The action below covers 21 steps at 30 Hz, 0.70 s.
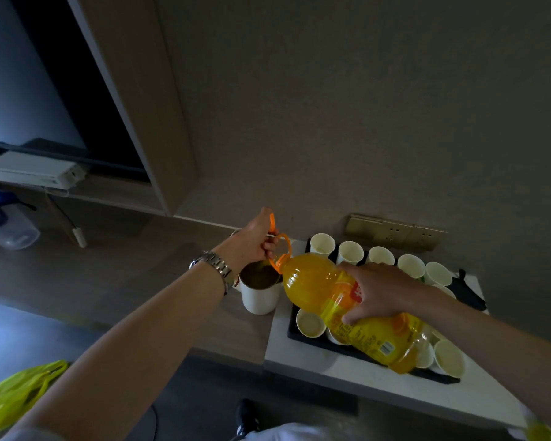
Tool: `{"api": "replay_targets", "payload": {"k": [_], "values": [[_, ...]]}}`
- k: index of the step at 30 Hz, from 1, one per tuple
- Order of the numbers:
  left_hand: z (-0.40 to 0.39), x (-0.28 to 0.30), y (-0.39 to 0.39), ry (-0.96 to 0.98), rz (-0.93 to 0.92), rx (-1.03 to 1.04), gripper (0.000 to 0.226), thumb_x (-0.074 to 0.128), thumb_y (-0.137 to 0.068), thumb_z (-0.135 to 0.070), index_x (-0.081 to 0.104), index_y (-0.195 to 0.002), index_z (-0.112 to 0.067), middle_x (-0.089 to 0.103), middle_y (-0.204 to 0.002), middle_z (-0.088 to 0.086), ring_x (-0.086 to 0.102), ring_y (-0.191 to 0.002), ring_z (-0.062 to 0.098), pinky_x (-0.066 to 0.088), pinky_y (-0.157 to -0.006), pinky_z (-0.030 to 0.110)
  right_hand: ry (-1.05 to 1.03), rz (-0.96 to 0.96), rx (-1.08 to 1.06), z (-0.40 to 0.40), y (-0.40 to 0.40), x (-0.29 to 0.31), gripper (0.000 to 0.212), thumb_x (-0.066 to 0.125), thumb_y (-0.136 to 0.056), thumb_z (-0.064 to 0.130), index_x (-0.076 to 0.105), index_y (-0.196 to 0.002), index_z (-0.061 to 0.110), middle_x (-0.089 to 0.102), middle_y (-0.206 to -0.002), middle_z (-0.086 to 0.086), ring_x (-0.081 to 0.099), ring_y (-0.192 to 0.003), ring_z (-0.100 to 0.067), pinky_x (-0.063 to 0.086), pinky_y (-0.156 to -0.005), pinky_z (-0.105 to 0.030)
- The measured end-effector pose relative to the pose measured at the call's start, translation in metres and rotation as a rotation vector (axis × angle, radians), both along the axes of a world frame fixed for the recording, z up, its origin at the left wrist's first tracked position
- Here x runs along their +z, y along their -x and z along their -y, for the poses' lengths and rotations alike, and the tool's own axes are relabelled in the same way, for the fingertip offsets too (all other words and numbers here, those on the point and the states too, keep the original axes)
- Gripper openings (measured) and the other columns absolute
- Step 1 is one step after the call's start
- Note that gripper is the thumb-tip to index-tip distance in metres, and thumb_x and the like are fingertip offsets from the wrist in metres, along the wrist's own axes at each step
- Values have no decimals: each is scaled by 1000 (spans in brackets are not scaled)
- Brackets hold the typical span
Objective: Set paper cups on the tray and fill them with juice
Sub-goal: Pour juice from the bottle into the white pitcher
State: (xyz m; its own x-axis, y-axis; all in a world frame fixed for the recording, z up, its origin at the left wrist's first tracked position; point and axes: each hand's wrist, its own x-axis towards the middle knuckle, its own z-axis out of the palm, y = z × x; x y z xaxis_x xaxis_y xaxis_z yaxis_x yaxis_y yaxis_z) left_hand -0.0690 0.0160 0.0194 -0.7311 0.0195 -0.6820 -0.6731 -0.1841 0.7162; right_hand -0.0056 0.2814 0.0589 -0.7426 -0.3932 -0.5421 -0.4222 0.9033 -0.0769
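Nearest, at 7 o'clock, a yellow-green plastic bag [16, 396] lies low by the left arm. R hand [374, 289] is spread over the juice bottle [347, 300], fingers and thumb curled round its labelled body; bottle lies tilted, base toward 4 o'clock, neck toward 10 o'clock, above the black tray [295, 332]. Tray sits on the white worktop [331, 374] w/ paper cups [310, 323] along its near edge and more in a far row at 1 o'clock. L hand [256, 241], w/ wristwatch [215, 268], grips the orange cap ring [282, 249] at the bottle neck. Neck hangs over a white cup [260, 296] standing just beside the tray at 9 o'clock, off it. Farther, a wall socket [395, 232]; TV screen [29, 90] at 10 o'clock.
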Motion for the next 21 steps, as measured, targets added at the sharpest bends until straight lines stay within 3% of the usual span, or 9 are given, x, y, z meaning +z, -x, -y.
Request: {"api": "replay_targets", "payload": {"k": [12, 21], "values": [[3, 3, -3, -7, -30, -7, 39, 35, -102, -45, 45, -80, -15, 42, -61, 0, 31, -45, 11, 33, -49, 27, 2, -2, -7, 2, 2, -3, 115, 74, -63, 77, 13, -154, 41, 50, -146, -2, 56, -123, -26, 52, -94, -38], [2, 4, -3, -5, -14, 7, 45, 34, -104, -51, 44, -78, -15, 43, -60, 0, 31, -45, 11, 31, -50, 27, -10, -9, 15, 4, 4, 1, 113, 75, -66, 75, 16, -155, 38, 52, -144, -2, 57, -123, -25, 52, -95, -37]]}}
